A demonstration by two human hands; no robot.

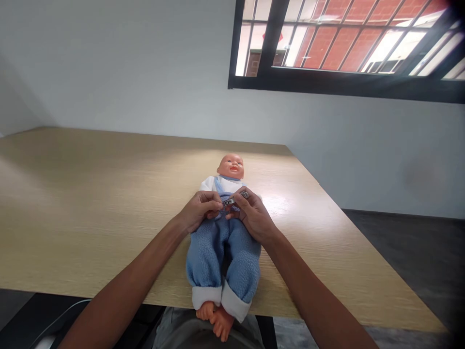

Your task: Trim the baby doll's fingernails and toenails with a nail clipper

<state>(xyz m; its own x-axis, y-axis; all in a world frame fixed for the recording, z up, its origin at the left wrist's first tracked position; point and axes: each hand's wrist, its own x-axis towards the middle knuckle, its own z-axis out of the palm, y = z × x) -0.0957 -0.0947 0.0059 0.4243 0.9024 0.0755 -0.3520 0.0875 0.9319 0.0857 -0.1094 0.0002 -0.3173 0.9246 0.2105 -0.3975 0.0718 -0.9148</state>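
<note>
The right hand partly hides the nail clipper

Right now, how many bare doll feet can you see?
2: one foot below the white cuff at picture left, the other foot below the cuff at picture right.

I count two hands, one nail clipper within the grip, one doll beneath it, one table below, one window beyond.

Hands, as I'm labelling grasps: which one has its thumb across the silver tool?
The right hand: its thumb crosses the silver tool. The left hand is only near the tool's end.
</note>
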